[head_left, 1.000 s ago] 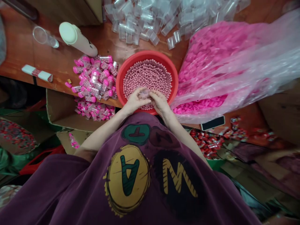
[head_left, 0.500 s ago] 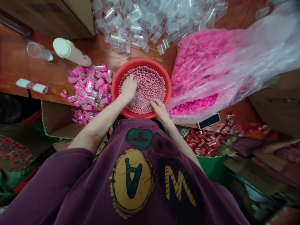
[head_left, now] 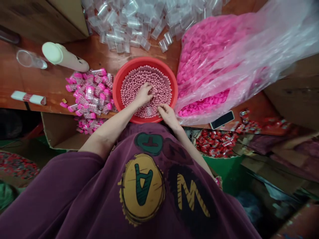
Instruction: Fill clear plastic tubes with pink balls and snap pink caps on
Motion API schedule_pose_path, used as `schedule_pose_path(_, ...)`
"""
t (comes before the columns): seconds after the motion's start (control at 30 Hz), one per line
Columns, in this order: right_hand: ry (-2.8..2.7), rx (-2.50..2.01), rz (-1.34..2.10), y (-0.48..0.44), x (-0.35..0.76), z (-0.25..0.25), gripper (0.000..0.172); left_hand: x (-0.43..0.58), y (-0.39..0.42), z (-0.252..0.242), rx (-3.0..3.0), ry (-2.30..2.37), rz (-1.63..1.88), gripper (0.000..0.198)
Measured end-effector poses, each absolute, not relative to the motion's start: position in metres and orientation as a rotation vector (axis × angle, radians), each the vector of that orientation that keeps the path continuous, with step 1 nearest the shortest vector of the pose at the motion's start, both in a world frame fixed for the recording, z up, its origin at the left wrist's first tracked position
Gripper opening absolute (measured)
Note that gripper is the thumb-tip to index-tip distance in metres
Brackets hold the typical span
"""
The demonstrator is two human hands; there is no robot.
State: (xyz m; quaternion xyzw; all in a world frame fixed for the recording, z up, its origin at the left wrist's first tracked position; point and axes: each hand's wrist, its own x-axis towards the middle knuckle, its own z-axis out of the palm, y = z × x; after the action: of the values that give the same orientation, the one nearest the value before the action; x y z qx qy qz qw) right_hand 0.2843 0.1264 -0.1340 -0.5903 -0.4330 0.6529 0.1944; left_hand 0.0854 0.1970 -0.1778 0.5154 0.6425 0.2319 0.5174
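Observation:
A red plastic basin (head_left: 115, 89) holds a bed of small pink beads (head_left: 132, 79). Over the middle of the beads is my left hand (head_left: 144, 95), fingers curled and fingertips down among them; what they grip is hard to make out. My right hand (head_left: 166, 114) rests inside the near right rim, thumb and fingers drawn together, their contents hidden. Between the hands, a small clear container (head_left: 149, 111) lies on the beads. To the left of the basin are piled clear containers with pink caps (head_left: 89, 93), many with beads inside.
Empty clear containers (head_left: 134, 23) are heaped at the back. A plastic bag of pink caps (head_left: 211, 49) lies right of the basin, near a phone (head_left: 222, 119). At left stand a pale bottle (head_left: 64, 57) and a clear cup (head_left: 31, 59). Below is an open carton (head_left: 59, 132).
My left hand has moved right and toward me across the beads, nearer my right hand. My right hand stays near the rim. The whole view has shifted slightly.

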Motion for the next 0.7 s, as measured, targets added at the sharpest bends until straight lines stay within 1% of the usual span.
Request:
schedule_pose_path(0.1, -1.234, -1.619, 1.758, 0.138, 0.282, -0.137, 0.041, 0.068, 0.182, -0.154, 1.148, 1.485, 0.684, 0.036)
schedule_pose_path(0.13, -1.258, -1.596, 1.715, 0.143, 0.281, -0.138, 0.042, 0.065, 0.177, -0.145, 1.065, 1.445, 0.714, 0.037)
schedule_pose_path(0.27, -1.427, -1.475, 1.554, 0.166, 0.273, -0.129, 0.036, 0.063, 0.158, -0.113, 0.703, 1.229, 0.801, 0.033)
schedule_pose_path(0.37, -1.602, -1.363, 1.459, 0.18, 0.268, -0.113, 0.032, 0.065, 0.152, -0.096, 0.549, 1.139, 0.835, 0.033)
schedule_pose_path(0.43, -1.776, -1.267, 1.372, 0.186, 0.266, -0.1, 0.032, 0.065, 0.151, -0.089, 0.493, 1.118, 0.826, 0.031)
schedule_pose_path(0.57, -2.087, -1.094, 1.309, 0.189, 0.267, -0.081, 0.039, 0.066, 0.15, -0.083, 0.458, 1.104, 0.756, 0.012)
schedule_pose_path(0.63, -2.133, -1.06, 1.361, 0.187, 0.267, -0.08, 0.04, 0.066, 0.149, -0.083, 0.465, 1.106, 0.73, 0.019)
schedule_pose_path(0.7, -2.09, -1.08, 1.458, 0.184, 0.266, -0.083, 0.036, 0.065, 0.149, -0.083, 0.493, 1.118, 0.709, 0.026)
